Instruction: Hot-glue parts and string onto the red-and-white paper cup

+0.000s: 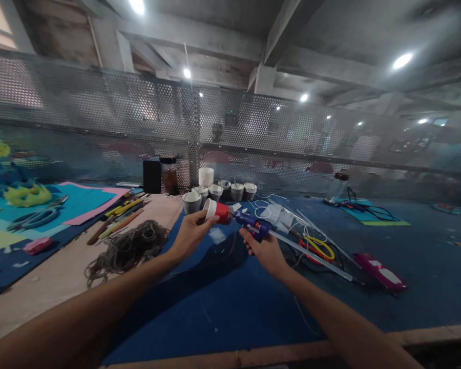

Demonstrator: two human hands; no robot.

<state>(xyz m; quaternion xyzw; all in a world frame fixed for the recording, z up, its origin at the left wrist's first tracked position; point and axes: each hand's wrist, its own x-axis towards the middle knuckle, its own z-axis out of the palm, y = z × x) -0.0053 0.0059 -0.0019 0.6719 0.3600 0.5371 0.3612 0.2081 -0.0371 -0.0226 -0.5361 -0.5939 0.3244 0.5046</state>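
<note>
Tipped on its side, a red paper cup [222, 212] with a white rim is held in my left hand [195, 230], thumb along its side. Its base, partly wound with what looks like grey cord, faces right. My right hand [264, 250] is wrapped round a blue hot glue gun [253, 225], its nozzle at the cup's base; whether they touch I cannot tell. A long clear glue stick [311, 255] sticks out of the gun's back. Left of my left hand lies a tangled heap of grey cord [132, 248].
Several grey-wrapped cups [237, 192] and a stack of white cups [206, 177] stand at the back. Yellow-handled scissors [318, 247] and a magenta power strip [380, 272] lie right. Left are tools [121, 212], large scissors [38, 215] and coloured paper [82, 202]. A perforated metal screen [230, 123] rises behind.
</note>
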